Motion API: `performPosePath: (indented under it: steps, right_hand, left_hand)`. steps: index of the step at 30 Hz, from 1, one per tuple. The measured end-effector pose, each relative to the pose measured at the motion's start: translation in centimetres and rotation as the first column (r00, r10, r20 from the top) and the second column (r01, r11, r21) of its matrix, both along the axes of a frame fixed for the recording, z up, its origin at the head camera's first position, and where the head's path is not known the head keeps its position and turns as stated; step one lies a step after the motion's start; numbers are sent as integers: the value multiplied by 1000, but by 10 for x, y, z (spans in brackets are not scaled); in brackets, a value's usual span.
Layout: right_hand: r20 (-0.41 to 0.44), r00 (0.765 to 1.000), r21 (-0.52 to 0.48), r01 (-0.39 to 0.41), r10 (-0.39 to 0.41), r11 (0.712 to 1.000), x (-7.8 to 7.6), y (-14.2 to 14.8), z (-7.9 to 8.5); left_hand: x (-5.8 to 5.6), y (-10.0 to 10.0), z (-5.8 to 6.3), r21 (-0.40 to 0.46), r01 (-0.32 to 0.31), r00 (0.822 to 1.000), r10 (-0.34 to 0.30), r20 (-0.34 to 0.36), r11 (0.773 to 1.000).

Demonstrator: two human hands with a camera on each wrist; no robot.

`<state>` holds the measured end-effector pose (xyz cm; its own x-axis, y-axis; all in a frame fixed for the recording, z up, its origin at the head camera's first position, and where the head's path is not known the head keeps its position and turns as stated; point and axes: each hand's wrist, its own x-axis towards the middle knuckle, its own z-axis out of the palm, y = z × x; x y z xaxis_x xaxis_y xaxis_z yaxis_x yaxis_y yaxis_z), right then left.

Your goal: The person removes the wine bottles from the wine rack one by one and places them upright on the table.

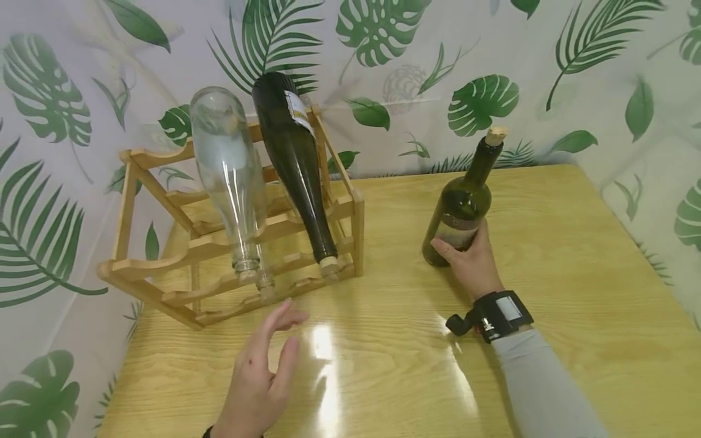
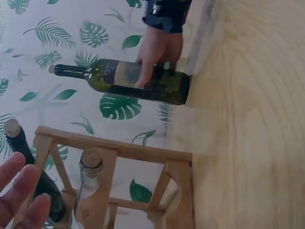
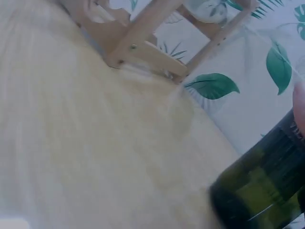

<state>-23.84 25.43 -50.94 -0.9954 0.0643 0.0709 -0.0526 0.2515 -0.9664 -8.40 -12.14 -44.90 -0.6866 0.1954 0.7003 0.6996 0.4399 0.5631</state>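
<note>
On the right, my right hand (image 1: 471,258) grips a dark green wine bottle (image 1: 457,207) low on its labelled body. The bottle is upright with a cork in its neck; I cannot tell whether its base touches the table. The left wrist view shows this same wine bottle (image 2: 119,78) with the thumb across its label. In the right wrist view only the lower part of the bottle (image 3: 262,181) appears. My left hand (image 1: 260,371) is in front of the wooden rack (image 1: 358,237), fingers loosely bent and holding nothing.
Atop the rack, a clear glass bottle (image 1: 227,158) and a dark bottle (image 1: 290,152) lie with corked necks sloping toward me. Another clear bottle's neck (image 1: 265,280) pokes out below. A leaf-patterned covering (image 1: 405,73) stands behind the wooden table (image 1: 394,365).
</note>
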Motion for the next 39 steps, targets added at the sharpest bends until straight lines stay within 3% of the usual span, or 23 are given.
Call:
performPosePath:
  steps: [3,5,7,9,10,11,12,14,16,18,20,24,27,29,33,35,39]
  right_hand:
    - [55,998,-27,28,-27,999,26,-2,0]
    - [97,992,-76,83,-76,994,58,-7,4]
    - [115,986,-206,141,-119,968,98,-16,9]
    - [68,990,-328,139,-123,934,139,-26,9]
    - [41,992,-357,124,-117,926,156,-31,8]
    - [1,996,-380,88,-95,921,172,-35,5]
    - [-55,996,-349,44,-68,936,184,-39,1]
    - [-160,987,-184,-19,-11,983,200,-43,-7]
    - [-240,971,-17,-29,24,999,206,-46,-13]
    - [-316,948,107,-12,46,994,207,-47,-17]
    - [-367,929,129,-2,50,992,205,-49,-17]
    - [-431,901,137,2,58,991,203,-56,-12]
    - [-466,880,170,-17,96,985,203,-64,-9]
    - [-504,855,185,-34,124,982,203,-68,-10]
    - [-552,821,183,-49,144,982,202,-73,-10]
    - [-558,817,179,-47,141,983,202,-73,-9]
    - [-580,804,157,-49,132,986,203,-72,-5]
  left_hand:
    - [-1,-7,7,60,-34,997,38,-72,998]
    - [-4,-11,15,70,-86,977,98,-189,994]
    - [-10,-15,26,62,-178,925,188,-330,982]
    - [-20,-19,37,49,-283,849,274,-452,958]
    - [-26,-22,43,32,-334,820,307,-483,942]
    - [-32,-25,49,5,-365,812,321,-487,931]
    - [-38,-29,54,-44,-390,821,325,-470,920]
    - [-49,-36,64,-190,-407,869,315,-382,893]
    - [-60,-42,71,-358,-388,914,305,-269,849]
    - [-72,-44,74,-475,-357,934,304,-187,804]
    - [-82,-44,73,-508,-335,941,304,-147,793]
    - [-93,-40,65,-429,-364,931,304,-204,827]
    - [-94,-38,59,-361,-391,906,284,-315,847]
    - [-93,-37,56,-308,-387,878,246,-410,869]
    - [-90,-35,54,-161,-311,814,175,-553,937]
    - [-89,-33,57,-98,-269,788,160,-594,958]
    - [-84,-26,67,-51,-184,753,107,-649,982]
